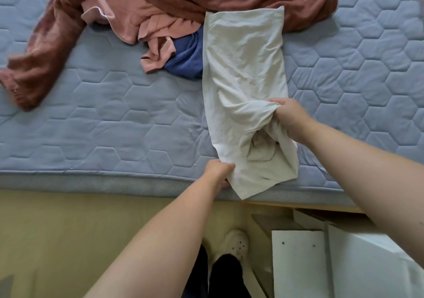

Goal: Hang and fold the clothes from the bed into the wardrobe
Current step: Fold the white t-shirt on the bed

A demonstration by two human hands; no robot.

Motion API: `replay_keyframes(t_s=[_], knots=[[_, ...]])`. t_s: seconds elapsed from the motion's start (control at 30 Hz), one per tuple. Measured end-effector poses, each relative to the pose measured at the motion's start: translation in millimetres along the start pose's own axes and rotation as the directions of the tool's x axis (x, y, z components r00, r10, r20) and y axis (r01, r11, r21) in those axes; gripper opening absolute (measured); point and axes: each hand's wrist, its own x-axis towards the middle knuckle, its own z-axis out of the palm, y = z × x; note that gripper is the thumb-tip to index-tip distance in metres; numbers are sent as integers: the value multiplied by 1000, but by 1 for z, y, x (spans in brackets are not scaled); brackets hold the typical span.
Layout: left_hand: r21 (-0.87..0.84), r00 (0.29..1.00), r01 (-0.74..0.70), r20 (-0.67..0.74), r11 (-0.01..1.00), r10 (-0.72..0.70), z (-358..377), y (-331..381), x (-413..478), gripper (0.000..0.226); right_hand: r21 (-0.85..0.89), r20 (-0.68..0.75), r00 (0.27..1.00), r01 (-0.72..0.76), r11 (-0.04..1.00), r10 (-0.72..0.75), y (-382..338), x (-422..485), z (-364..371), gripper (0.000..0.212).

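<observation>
Blue quilted bedding with a hexagon stitch is covering the bed [91, 119], and a long cream garment [245, 68] is lying on it in a narrow strip, running from the bed's near edge away toward the heap of other clothes. The left hand [218, 171] is pinching the cream garment's near left corner, fingers curled round the hem just where the cloth is reaching the mattress edge. The right hand [291, 116] is gripping a bunched fold on the cream garment's right side, a little farther up the strip, with the fabric gathering into creases under its fingers. Between the two hands the near end of the cream garment is puckering and its lowest tip is hanging just over the edge.

Touching the cream garment's left side, a dark blue garment [188, 61] is lying crumpled, with a pink garment [137, 18] piled beside it. A rust-brown sweater [57, 34] is sprawling beyond the cream garment's far end, one sleeve passing under it. Below the cream garment, a pale floor [68, 229], a white shoe [236, 244] and some white panels [298, 263] are showing.
</observation>
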Motion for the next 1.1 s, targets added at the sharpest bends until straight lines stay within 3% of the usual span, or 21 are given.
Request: replay_keyframes(t_s=[0.07, 0.13, 0.2, 0.27, 0.33, 0.37, 0.43, 0.47, 0.57, 0.63, 0.67, 0.73, 0.8, 0.83, 0.87, 0.93, 0.97, 1.0, 1.03, 1.1], knots=[[94, 981, -86, -164, 992, 100, -12, 4, 3, 12, 22, 35, 999, 16, 1000, -17, -7, -4, 1, 22], [224, 973, -112, -173, 968, 152, -29, 2, -4, 19, -28, 84, 996, 41, 999, -38, -10, -10, 11, 16], [458, 980, -132, -75, 879, 186, -42, -3, -15, 23, -290, 193, 981, 80, 954, -24, -4, -17, 25, 13], [627, 923, -218, -116, 748, 367, -48, -4, -19, 25, -600, 307, 951, 165, 783, 35, 17, -24, 35, 35], [611, 826, -354, -150, 708, 543, -47, 0, -18, 8, -747, 287, 957, 195, 635, 43, 40, -30, 37, 61], [577, 805, -424, -112, 698, 583, -44, 4, -18, 15, -783, 239, 971, 186, 593, 12, 51, -33, 35, 68], [536, 788, -503, -38, 678, 614, -34, 7, -13, 54, -848, 139, 990, 135, 512, -29, 71, -37, 29, 74], [528, 776, -509, -60, 679, 628, -29, 8, -12, 65, -880, 94, 995, 101, 465, -39, 77, -40, 27, 76], [411, 773, -461, -248, 786, 583, -19, 14, -7, 68, -941, -19, 1000, -16, 339, -6, 91, -47, 22, 77], [435, 763, -431, -292, 790, 577, -18, 22, -2, 66, -951, -53, 997, -33, 306, -58, 97, -46, 18, 59], [504, 731, -456, -257, 733, 632, -18, 25, 1, 55, -946, -67, 988, -18, 323, -142, 98, -45, 14, 43], [619, 591, -571, -145, 539, 793, -20, 29, -5, 22, -912, -132, 937, 13, 409, -323, 99, -44, 3, 18], [678, 455, -657, 6, 331, 891, -22, 26, -15, 17, -896, -201, 856, 36, 442, -477, 101, -49, -13, 10], [701, 445, -669, 111, 247, 889, -25, 20, -17, 18, -909, -194, 843, 39, 416, -501, 102, -51, -22, 8], [737, 479, -653, 224, 175, 849, -29, 13, -18, 20, -928, -162, 865, 30, 370, -475, 107, -52, -29, 9], [841, 639, -536, 349, 71, 685, -39, -2, -14, 32, -968, -62, 972, -3, 252, -226, 119, -53, -39, 18], [871, 695, -486, 329, 80, 639, -44, -8, -11, 37, -967, -31, 995, -7, 256, -90, 125, -54, -41, 26], [869, 723, -470, 281, 152, 631, -47, -14, -9, 39, -939, -40, 999, -37, 342, 0, 130, -56, -41, 35], [827, 733, -482, 199, 290, 651, -46, -18, -10, 37, -859, -92, 995, -97, 502, 35, 131, -60, -36, 42], [612, 787, -464, -46, 640, 615, -35, -22, -9, 29, -502, -256, 960, -230, 834, 111, 128, -61, -27, 50]])
